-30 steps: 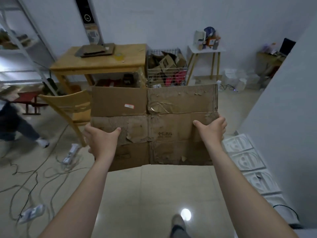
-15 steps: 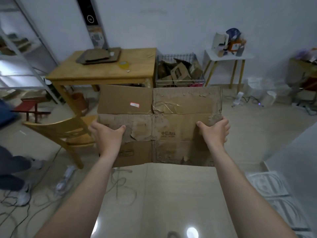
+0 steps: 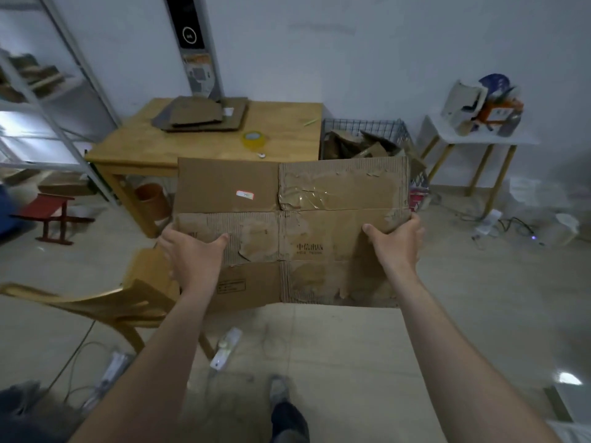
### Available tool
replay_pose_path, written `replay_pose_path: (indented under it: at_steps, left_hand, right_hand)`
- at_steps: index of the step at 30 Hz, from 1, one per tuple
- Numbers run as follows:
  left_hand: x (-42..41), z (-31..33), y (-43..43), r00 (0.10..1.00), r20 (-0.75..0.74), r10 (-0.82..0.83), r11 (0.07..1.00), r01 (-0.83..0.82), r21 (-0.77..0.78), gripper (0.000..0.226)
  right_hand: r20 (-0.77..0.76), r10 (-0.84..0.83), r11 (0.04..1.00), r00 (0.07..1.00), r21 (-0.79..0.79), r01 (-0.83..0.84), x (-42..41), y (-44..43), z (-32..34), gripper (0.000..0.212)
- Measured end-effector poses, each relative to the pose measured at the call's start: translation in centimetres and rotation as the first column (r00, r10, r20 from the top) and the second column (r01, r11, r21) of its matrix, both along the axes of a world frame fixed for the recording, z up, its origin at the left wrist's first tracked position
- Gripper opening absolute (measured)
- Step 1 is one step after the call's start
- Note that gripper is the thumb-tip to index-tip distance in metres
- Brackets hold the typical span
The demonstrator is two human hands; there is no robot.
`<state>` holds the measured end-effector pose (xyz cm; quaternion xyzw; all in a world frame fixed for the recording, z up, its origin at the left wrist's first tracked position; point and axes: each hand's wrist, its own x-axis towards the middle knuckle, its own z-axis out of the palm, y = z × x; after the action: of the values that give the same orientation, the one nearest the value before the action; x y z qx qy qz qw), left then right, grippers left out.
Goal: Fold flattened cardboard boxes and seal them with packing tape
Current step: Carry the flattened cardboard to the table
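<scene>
**Cardboard sheet held up by both edges**

Brown corrugated board, the flattened box [image 3: 319, 219] hangs in mid-air at the centre of the view with its broad face turned to the person. Its long axis runs from 9 to 3 o'clock and its upper flaps point to 12. The surface is worn: the outer paper is torn off in patches so the ribbing shows, wrinkled clear tape clings to the upper right flap, and a small label sits on the upper left one.

The left hand [image 3: 192, 254] grips the 9 o'clock edge, thumb on the front and fingers behind. The right hand [image 3: 396, 244] holds the 3 o'clock edge the same way.

Beyond the box, a wooden table [image 3: 192, 145] stands at 11 o'clock and bears a yellowish tape roll [image 3: 254, 139] and a stack of flat cardboard [image 3: 201, 115]. A wire basket [image 3: 364, 129] of cardboard scraps is at 1 o'clock, and a wooden chair [image 3: 112, 302] at 8
</scene>
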<state>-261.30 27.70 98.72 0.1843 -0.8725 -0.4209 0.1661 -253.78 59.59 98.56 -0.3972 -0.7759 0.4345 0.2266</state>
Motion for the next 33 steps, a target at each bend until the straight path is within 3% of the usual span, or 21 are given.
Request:
replay_pose_path:
  at_steps: [12,33]
  left_hand:
    - [-26.7,1.3,-1.0,0.999,0.041,-0.009,1.0,0.008,0.02,0.101]
    - [-71.8,0.8,0.7,0.981,0.071,0.181,0.983,-0.179,-0.035,0.101]
  right_hand:
    - [0.034,-0.014,1.0,0.999,-0.001,0.014,-27.1,-1.6,2.0,0.098]
    - [0.053,0.131,0.991,0.99,-0.044,-0.129,-77.4,0.1,-0.8,0.094]
